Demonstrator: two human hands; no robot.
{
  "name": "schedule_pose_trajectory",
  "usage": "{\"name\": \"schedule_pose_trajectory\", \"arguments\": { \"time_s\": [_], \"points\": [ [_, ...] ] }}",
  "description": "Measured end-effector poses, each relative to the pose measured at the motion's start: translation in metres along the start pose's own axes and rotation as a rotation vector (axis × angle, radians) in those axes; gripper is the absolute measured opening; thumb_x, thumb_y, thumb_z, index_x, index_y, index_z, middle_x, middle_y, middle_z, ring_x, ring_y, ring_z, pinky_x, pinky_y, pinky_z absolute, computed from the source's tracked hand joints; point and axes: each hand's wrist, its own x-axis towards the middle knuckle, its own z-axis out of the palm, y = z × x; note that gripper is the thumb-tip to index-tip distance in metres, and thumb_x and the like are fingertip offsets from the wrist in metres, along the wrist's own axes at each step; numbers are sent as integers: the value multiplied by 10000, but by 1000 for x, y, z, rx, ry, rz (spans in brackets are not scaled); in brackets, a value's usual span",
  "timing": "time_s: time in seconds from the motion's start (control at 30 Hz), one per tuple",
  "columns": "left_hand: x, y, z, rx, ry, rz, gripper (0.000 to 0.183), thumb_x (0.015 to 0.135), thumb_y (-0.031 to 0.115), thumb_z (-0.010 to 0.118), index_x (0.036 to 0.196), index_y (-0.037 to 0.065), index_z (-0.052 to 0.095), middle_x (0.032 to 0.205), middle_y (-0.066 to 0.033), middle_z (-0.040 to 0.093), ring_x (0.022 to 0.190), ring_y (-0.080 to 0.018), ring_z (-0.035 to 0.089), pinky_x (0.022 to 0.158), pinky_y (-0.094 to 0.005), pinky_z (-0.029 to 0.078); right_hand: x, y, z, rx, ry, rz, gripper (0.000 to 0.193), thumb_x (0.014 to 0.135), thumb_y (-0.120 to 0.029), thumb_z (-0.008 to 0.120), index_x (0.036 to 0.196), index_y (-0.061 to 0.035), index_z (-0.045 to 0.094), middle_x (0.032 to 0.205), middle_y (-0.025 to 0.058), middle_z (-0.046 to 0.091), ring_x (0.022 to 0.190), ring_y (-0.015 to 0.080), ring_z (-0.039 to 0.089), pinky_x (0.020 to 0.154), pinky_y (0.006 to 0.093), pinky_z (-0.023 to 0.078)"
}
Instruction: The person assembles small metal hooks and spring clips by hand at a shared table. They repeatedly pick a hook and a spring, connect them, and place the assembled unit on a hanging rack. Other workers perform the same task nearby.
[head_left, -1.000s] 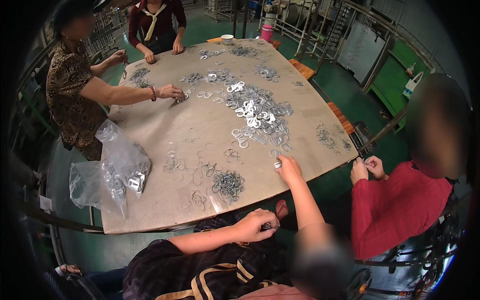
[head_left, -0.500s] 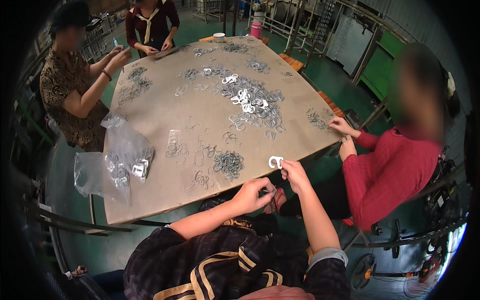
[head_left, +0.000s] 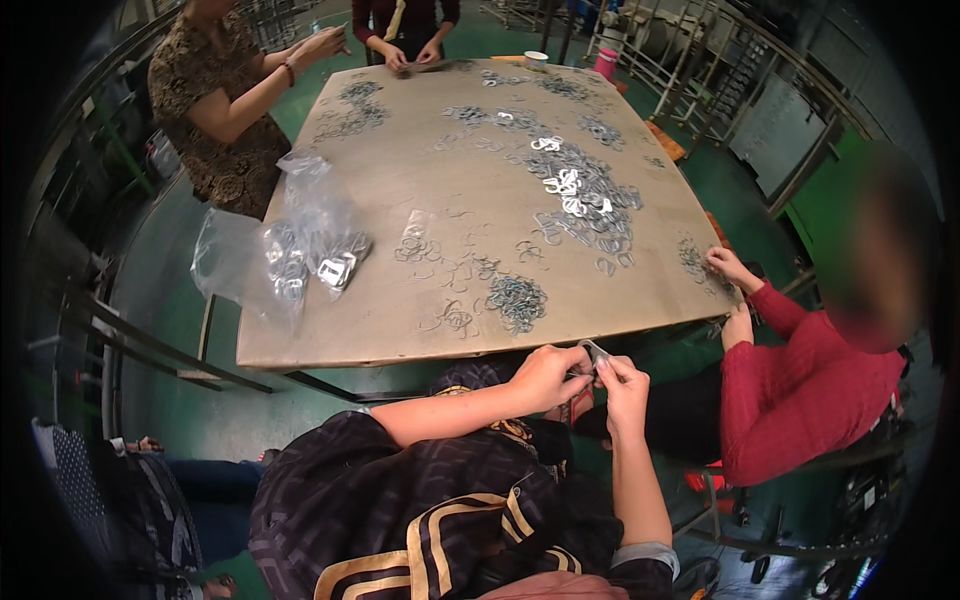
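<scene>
My right hand (head_left: 625, 388) pinches a flat silver metal hook piece (head_left: 597, 350), which is now seen partly edge-on just off the table's near edge. Close against it, my left hand (head_left: 546, 378) has thumb and forefinger closed. Whatever they grip is too small and hidden to make out. On the tabletop beyond my hands lies a pile of small thin wire clips (head_left: 517, 303). Farther back to the right spreads a large heap of silver metal hooks (head_left: 590, 205).
At the left of the table (head_left: 385, 310) lies a clear plastic bag (head_left: 320, 215) with metal pieces inside. One person in red (head_left: 800, 390) sits at right; two others stand at the far side. A small tub (head_left: 536, 60) is at the back edge.
My right hand has brought the metal hook over to my left hand; the two now meet. The hook has turned from flat-on to nearly edge-on. The view has shifted too.
</scene>
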Motion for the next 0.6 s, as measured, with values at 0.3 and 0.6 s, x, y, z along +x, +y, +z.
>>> {"name": "schedule_pose_trajectory", "arguments": {
  "time_s": [0.3,0.6],
  "points": [
    [0,5,3,38,-31,-17,139,776,115,697,842,28,611,736,-138,665,679,-314,658,610,-387,498,-7,3,-2,93,14,38,113,901,-54,649,916,49,693,693,-2,532,594,60,461,545,222,367],
    [7,-3,11,-148,-109,-49,111,787,53,688,853,11,609,746,-125,671,685,-286,670,628,-349,511,-11,-3,-10,86,56,104,126,904,-62,631,820,24,668,673,-12,522,566,60,444,512,219,338]
  ]
}}
